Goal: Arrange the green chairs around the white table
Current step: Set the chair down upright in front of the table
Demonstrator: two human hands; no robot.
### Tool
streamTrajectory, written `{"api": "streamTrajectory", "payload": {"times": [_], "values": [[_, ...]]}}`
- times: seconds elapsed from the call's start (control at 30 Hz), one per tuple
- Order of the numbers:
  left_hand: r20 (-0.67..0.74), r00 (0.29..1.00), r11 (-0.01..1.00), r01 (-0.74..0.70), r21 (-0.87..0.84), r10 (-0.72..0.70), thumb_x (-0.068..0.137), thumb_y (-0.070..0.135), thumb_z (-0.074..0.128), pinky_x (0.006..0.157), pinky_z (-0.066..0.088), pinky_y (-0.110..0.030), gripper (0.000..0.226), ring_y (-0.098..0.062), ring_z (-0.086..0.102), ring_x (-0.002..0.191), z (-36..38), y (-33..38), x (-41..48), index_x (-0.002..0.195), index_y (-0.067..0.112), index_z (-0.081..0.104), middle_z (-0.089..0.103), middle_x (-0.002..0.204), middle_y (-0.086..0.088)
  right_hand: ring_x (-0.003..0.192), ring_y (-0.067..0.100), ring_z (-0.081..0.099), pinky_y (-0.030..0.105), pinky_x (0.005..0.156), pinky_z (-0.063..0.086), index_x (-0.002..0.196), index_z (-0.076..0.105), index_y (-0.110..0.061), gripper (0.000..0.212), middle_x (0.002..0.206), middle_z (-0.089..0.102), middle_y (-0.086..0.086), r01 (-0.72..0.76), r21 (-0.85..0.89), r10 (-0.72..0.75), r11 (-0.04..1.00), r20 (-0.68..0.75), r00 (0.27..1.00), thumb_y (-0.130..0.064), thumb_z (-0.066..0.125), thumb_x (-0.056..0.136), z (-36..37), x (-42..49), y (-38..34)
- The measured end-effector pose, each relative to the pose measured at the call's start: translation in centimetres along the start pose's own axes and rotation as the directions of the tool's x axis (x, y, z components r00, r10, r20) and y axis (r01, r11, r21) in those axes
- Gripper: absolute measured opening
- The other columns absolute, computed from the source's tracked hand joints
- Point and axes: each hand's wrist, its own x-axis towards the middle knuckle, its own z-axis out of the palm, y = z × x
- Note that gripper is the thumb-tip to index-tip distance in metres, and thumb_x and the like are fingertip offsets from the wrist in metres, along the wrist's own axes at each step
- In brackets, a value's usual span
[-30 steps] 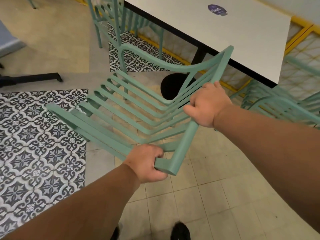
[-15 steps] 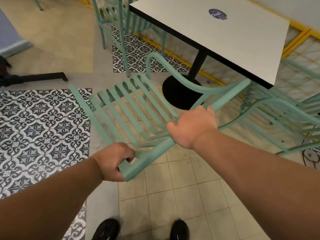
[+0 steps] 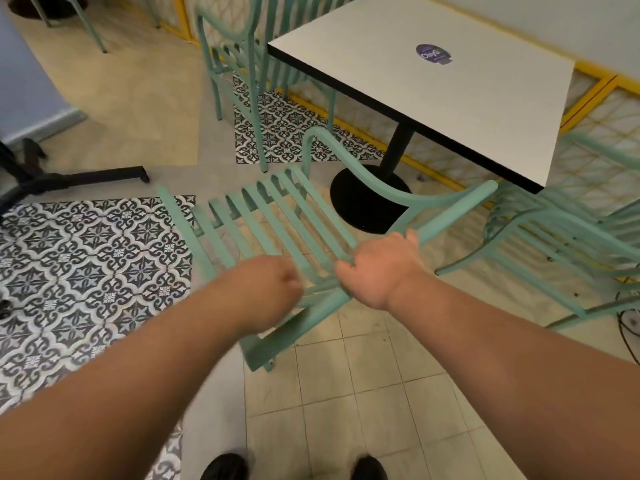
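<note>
Item: green slatted metal chair (image 3: 277,216), tilted, located just in front of the near edge of the white square table (image 3: 450,98), between the table and the person. One curved arm is seen in line with the table's black round pedestal base (image 3: 363,206).

Right hand (image 3: 381,268): fingers are curled round the chair's long top rail, close to the slats.

Left hand (image 3: 270,289): blurred; the fingers are seen curled into a fist over the slats and rail, but whether the rail is gripped cannot be told.

Table top: a round purple sticker (image 3: 433,54) is carried near the far side.

Second green chair (image 3: 235,46): upright at the table's far-left side.

Third green chair (image 3: 554,244): placed by the table's right corner, partly under it.

Floor: black-and-white patterned tiles (image 3: 86,265) to the left, plain beige tiles (image 3: 346,393) below the arms. Two black shoes (image 3: 225,465) are shown at the lower edge.
</note>
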Motion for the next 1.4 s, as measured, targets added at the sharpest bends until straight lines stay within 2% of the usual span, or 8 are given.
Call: {"api": "streamTrajectory", "payload": {"times": [0.07, 0.13, 0.23, 0.33, 0.43, 0.57, 0.8, 1.4], "values": [[-0.031, 0.999, 0.990, -0.025, -0.141, 0.021, 0.102, 0.047, 0.048, 0.086, 0.049, -0.037, 0.034, -0.019, 0.061, 0.105, 1.9, 3.8, -0.4, 0.125, 0.025, 0.059, 0.062, 0.114, 0.006, 0.078, 0.022, 0.055, 0.051, 0.094, 0.033, 0.073, 0.066, -0.024, 0.061, 0.076, 0.063, -0.001, 0.054, 0.049, -0.054, 0.997, -0.003, 0.999, -0.060, 0.022, 0.094, 0.0, 0.1, 0.7], [-0.030, 0.999, 1.000, -0.023, -0.014, 0.022, 0.100, 0.051, 0.048, 0.083, 0.049, -0.037, 0.041, -0.022, 0.063, 0.100, 4.4, 5.5, 0.2, 0.132, 0.026, 0.053, 0.064, 0.107, 0.004, 0.081, 0.021, 0.058, 0.046, 0.091, 0.037, 0.079, 0.068, -0.023, 0.060, 0.080, 0.066, -0.001, 0.094, 0.193, -0.103, 0.977, 0.036, 0.994, -0.067, 0.031, 0.096, -0.3, 0.4, 2.1], [-0.113, 0.994, 0.983, 0.031, 0.178, -0.011, 0.099, 0.044, 0.048, 0.069, 0.048, -0.035, 0.025, -0.021, 0.060, 0.075, 5.6, 5.6, 1.4, 0.114, 0.024, 0.052, 0.055, 0.079, 0.005, 0.089, 0.019, 0.060, 0.040, 0.083, 0.049, 0.089, 0.070, -0.025, 0.051, 0.094, 0.063, -0.002, 0.134, 0.384, -0.139, 0.914, -0.016, 0.990, -0.071, 0.049, 0.092, -1.2, 1.2, 5.6], [-0.117, 0.993, 0.984, 0.044, 0.170, -0.024, 0.099, 0.042, 0.050, 0.063, 0.052, -0.033, 0.015, -0.016, 0.061, 0.067, 5.7, 5.9, 1.6, 0.101, 0.027, 0.048, 0.059, 0.078, 0.005, 0.092, 0.018, 0.059, 0.042, 0.083, 0.052, 0.093, 0.072, -0.027, 0.056, 0.097, 0.063, -0.003, 0.200, 0.271, -0.178, 0.941, -0.103, 0.979, -0.077, 0.047, 0.088, -2.1, 2.7, 9.5], [-0.118, 0.991, 0.988, 0.079, 0.131, -0.063, 0.099, 0.029, 0.048, 0.054, 0.049, -0.031, 0.010, -0.014, 0.065, 0.064, 5.5, 5.8, 1.8, 0.090, 0.031, 0.046, 0.064, 0.078, 0.006, 0.094, 0.019, 0.058, 0.043, 0.081, 0.052, 0.098, 0.076, -0.028, 0.086, 0.091, 0.065, -0.004, 0.195, 0.127, -0.180, 0.973, -0.121, 0.976, -0.092, 0.025, 0.074, -2.0, 4.2, 12.2], [-0.118, 0.991, 0.985, 0.082, 0.154, -0.064, 0.099, 0.029, 0.046, 0.052, 0.044, -0.029, 0.014, -0.012, 0.063, 0.064, 5.7, 5.7, 2.1, 0.086, 0.033, 0.044, 0.063, 0.076, 0.009, 0.072, 0.020, 0.062, 0.034, 0.058, 0.044, 0.077, 0.076, -0.023, 0.102, 0.070, 0.065, -0.002, 0.135, -0.035, -0.138, 0.990, -0.084, 0.987, -0.094, 0.004, 0.067, 0.0, 5.5, 13.4], [-0.125, 0.991, 0.975, 0.071, 0.210, -0.046, 0.101, 0.033, 0.045, 0.049, 0.040, -0.029, 0.011, -0.010, 0.057, 0.060, 5.5, 6.0, 1.7, 0.090, 0.034, 0.043, 0.059, 0.076, 0.009, 0.064, 0.022, 0.061, 0.034, 0.054, 0.044, 0.066, 0.067, -0.018, 0.070, 0.062, 0.058, -0.001, 0.071, -0.081, -0.077, 0.994, -0.066, 0.995, -0.073, 0.032, 0.093, 0.0, 5.4, 13.0], [-0.065, 0.995, 0.960, -0.053, 0.276, 0.073, 0.100, 0.036, 0.049, 0.061, 0.051, -0.029, 0.008, -0.010, 0.059, 0.068, 4.3, 3.6, 0.0, 0.093, 0.033, 0.048, 0.059, 0.080, 0.008, 0.062, 0.021, 0.055, 0.032, 0.051, 0.038, 0.062, 0.056, -0.018, 0.055, 0.062, 0.050, 0.000, -0.007, -0.021, 0.007, 1.000, -0.008, 1.000, -0.062, 0.038, 0.090, 0.7, 2.2, 11.2]]}}
